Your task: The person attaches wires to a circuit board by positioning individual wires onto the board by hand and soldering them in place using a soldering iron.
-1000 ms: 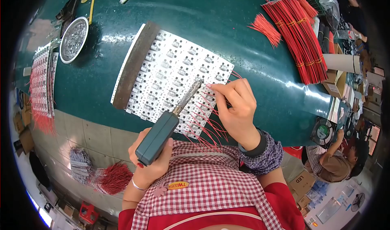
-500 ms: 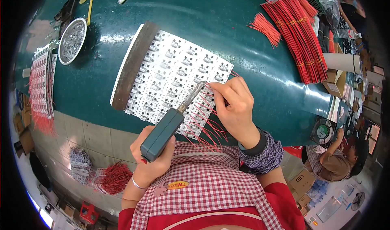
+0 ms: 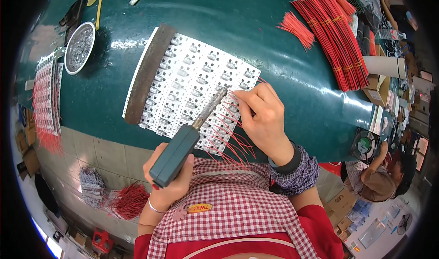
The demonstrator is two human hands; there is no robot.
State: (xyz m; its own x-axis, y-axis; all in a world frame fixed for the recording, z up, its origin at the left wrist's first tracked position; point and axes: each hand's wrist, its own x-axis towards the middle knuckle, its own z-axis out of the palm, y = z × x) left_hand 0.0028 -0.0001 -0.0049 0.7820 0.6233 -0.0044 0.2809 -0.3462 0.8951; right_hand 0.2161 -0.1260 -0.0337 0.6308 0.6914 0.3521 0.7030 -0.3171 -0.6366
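Note:
My left hand [image 3: 171, 181] is wrapped round the dark green body of a soldering gun [image 3: 174, 154], whose long grey tip reaches up and right onto a white sheet of circuit boards [image 3: 183, 83]. Beside that tip, thumb and forefinger of my right hand [image 3: 265, 117] pinch the end of a red wire against the sheet's right part. Several red wires [image 3: 235, 144] trail from the boards on the lower right, past the sheet's edge. A brown flat bar [image 3: 151, 73] lies across the sheet's left end.
A bowl of metallic bits [image 3: 80, 48] stands at the left, near stacked boards with red wires [image 3: 47, 96]. Tied bundles of red wire [image 3: 336, 39] lie at the far right. A small fan [image 3: 364, 145] is at the right edge, close to another person [image 3: 382, 179].
The soldering gun's body has shifted slightly left and down with my left hand, and its tip sits a little farther up-left. My right hand keeps its pinch in nearly the same place.

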